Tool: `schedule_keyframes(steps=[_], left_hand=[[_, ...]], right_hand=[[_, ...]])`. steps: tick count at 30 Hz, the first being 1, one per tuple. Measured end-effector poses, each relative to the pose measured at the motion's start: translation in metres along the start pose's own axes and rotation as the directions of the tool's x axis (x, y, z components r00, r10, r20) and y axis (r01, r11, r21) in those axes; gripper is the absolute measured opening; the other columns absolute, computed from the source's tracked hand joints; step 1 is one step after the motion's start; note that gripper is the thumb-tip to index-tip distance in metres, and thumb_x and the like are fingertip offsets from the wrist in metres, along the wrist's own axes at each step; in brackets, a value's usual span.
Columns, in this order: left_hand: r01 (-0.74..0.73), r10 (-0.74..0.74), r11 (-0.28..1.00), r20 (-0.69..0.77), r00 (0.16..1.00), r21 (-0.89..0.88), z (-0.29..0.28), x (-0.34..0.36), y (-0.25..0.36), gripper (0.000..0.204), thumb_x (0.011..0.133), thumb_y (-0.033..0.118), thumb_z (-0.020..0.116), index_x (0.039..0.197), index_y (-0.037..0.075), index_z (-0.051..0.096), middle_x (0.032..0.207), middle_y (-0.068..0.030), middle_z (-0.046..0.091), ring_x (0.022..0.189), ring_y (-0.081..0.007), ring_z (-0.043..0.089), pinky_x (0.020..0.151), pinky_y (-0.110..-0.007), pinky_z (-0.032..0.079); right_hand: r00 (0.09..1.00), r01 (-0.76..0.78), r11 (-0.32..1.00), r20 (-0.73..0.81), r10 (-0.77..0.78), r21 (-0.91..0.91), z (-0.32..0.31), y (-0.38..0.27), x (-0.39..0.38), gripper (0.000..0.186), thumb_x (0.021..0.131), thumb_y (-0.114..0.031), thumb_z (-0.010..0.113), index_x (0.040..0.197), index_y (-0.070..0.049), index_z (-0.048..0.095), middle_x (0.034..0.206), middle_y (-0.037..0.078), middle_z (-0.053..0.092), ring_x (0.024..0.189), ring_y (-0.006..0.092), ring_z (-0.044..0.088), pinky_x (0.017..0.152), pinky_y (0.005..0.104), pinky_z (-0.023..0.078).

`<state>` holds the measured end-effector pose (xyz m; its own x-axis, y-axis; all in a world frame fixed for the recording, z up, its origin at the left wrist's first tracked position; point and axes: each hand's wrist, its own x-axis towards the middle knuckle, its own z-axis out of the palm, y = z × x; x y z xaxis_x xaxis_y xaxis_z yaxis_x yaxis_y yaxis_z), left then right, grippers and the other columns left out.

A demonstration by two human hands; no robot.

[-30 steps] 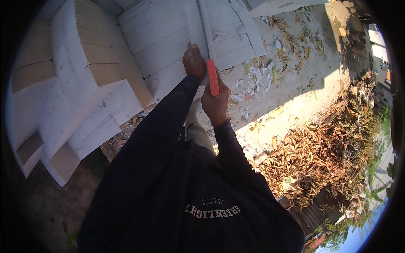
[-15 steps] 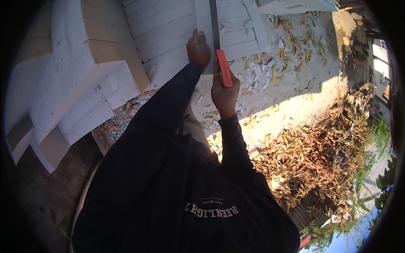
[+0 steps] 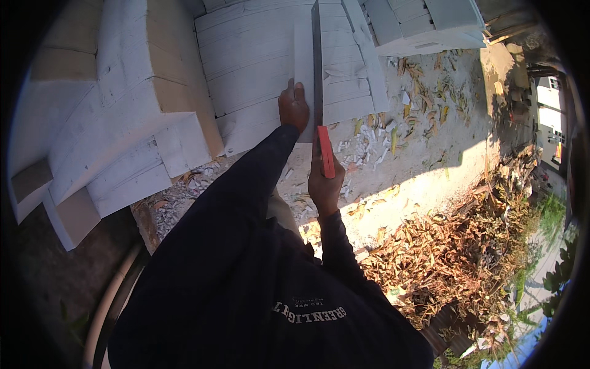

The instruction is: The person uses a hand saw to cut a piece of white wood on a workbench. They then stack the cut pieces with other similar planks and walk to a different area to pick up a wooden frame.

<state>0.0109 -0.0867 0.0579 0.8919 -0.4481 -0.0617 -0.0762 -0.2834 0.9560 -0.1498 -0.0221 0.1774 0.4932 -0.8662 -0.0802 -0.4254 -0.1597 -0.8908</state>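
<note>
My left hand [image 3: 294, 107] grips a narrow white board [image 3: 302, 58] lying lengthwise over a slatted white surface [image 3: 243, 64], its fingers curled at the board's left side. Just to the right, my right hand [image 3: 324, 187] is wrapped round the red handle [image 3: 326, 150] of a saw with a long dark blade [image 3: 316, 61]. The blade runs away from me along the board's right side; whether its teeth are in the board is too small to tell. My right fingers are partly hidden under the handle.
Stepped white blocks [image 3: 123, 123] fill the left, another white block [image 3: 418, 24] stands at the top right. The pale ground [image 3: 430, 111] carries scattered leaves and white chips. A pile of dry leaves [image 3: 448, 252] lies at the lower right, a curved pipe-like edge [image 3: 114, 295] at the lower left.
Compared with half a second ago, the saw and my right hand sit farther back toward my body relative to my left hand, which still holds the board. The whole view has also shifted.
</note>
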Motion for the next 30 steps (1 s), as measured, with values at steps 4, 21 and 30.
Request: schedule_keyframes(steps=[4,21,30], left_hand=[[-0.01,0.011,1.0,-0.031,0.999,0.024,0.003,-0.002,-0.001,0.052,0.108,0.032,0.045,0.133,-0.012,0.058,0.098,-0.0352,0.065,0.093,-0.0503,0.062,0.086,-0.053,0.047],[-0.043,0.043,0.999,0.014,0.999,0.014,0.004,-0.006,-0.006,0.052,0.108,0.032,0.045,0.131,-0.013,0.059,0.102,-0.037,0.066,0.097,-0.052,0.063,0.088,-0.053,0.048],[-0.058,0.057,0.998,0.043,0.997,0.027,0.002,-0.001,-0.008,0.045,0.109,0.031,0.043,0.114,-0.008,0.064,0.091,-0.0333,0.067,0.091,-0.0529,0.064,0.079,-0.052,0.05]], right_hand=[[0.999,-0.031,0.996,0.006,0.032,-0.088,-0.001,0.007,-0.019,0.047,0.095,-0.002,0.052,0.142,0.004,0.057,0.123,0.027,0.069,0.106,0.0331,0.073,0.085,0.0341,0.055],[0.996,-0.078,0.996,-0.04,0.077,-0.045,-0.002,0.006,-0.039,0.045,0.097,0.0,0.054,0.142,0.005,0.055,0.112,0.028,0.072,0.101,0.0342,0.075,0.08,0.0365,0.058],[0.991,-0.066,0.996,-0.119,0.057,-0.068,-0.007,0.005,-0.093,0.046,0.097,-0.002,0.054,0.142,0.005,0.055,0.124,0.029,0.068,0.109,0.038,0.072,0.083,0.0384,0.058]])
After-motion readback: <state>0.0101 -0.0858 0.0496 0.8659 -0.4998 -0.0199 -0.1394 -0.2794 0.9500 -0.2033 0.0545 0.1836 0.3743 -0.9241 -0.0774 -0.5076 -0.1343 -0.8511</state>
